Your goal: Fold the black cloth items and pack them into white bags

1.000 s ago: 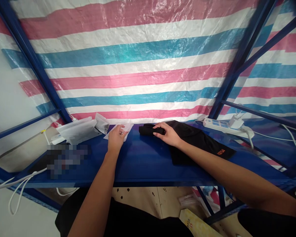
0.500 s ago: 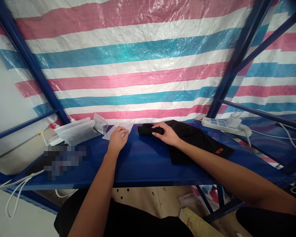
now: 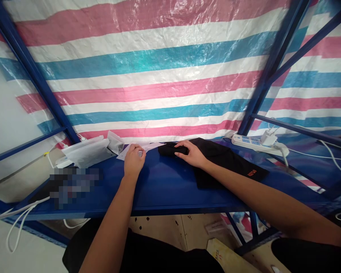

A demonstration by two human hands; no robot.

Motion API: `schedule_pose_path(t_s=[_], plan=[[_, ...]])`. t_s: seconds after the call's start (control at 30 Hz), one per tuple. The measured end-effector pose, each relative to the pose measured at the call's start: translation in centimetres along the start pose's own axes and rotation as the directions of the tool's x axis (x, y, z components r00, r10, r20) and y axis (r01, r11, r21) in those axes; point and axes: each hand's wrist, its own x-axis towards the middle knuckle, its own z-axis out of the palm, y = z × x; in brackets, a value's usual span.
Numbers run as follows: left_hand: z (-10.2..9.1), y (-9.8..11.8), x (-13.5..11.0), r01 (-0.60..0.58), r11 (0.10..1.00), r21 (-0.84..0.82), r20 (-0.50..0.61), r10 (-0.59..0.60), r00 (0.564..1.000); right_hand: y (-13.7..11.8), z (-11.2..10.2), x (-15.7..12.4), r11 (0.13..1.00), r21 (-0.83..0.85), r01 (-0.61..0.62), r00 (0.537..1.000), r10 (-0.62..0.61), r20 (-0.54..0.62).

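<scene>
Along the blue shelf (image 3: 165, 185), a black bundle (image 3: 167, 149) lies left-to-right.

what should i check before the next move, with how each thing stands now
1. Left hand on the white sheet: ok, fingers curled at it; firmness hidden.
2. Right hand on the black bundle: ok, thumb and fingers around its right part.
3. Bundle separate from the black cloth with orange lettering: cannot tell, the right hand blocks the view.
4. Sheet well apart from the bundle: not ok, its right end reaches close.
5. Power strip apart from both hands: ok.
</scene>
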Motion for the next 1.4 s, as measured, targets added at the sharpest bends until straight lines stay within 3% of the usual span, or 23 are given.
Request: schedule_pose_path(t_s=[0.17,0.33,0.57,0.8,1.0,1.1,1.17,1.27,1.4], plan=[[-0.1,-0.5,0.0,-0.009,1.0,0.028,-0.024,0.01,1.0,0.1,0.0,0.0,1.0,0.004,-0.004,1.0,0.004,-0.002],[0.1,-0.7,-0.2,-0.036,0.997,0.065,0.02,0.035,0.999,0.4,0.0,0.0,1.0,-0.001,-0.002,1.0,0.002,-0.01],[-0.1,-0.4,-0.1,0.064,0.99,0.127,0.064,-0.073,0.995,0.1,0.0,0.1,1.0,0.004,0.002,1.0,-0.002,-0.015],[-0.3,0.1,-0.3,0.133,0.976,0.171,0.02,-0.139,0.99,0.0,0.1,0.1,1.0,0.005,0.009,1.0,-0.009,-0.018],[-0.5,-0.1,-0.4,0.056,0.991,0.118,0.014,-0.058,0.998,-0.4,0.0,0.2,0.999,0.031,-0.027,0.992,0.03,-0.121],[-0.4,-0.4,-0.3,0.003,0.996,0.084,0.016,-0.004,1.0,-1.7,-0.5,0.4,0.992,0.116,-0.055,0.971,0.08,-0.225],[-0.2,-0.4,-0.3,-0.036,0.998,0.056,0.038,0.034,0.999,-2.9,-0.9,0.4,0.986,0.167,-0.005,0.968,0.047,-0.245],[0.2,0.1,-0.5,-0.123,0.992,-0.023,0.102,0.125,0.987,-4.6,-1.2,0.1,0.975,0.183,0.128,0.978,-0.094,-0.186],[0.6,1.3,-0.8,-0.258,0.952,-0.165,0.17,0.285,0.943,-5.2,-1.0,-0.2,0.967,0.128,0.223,0.975,-0.223,-0.008]])
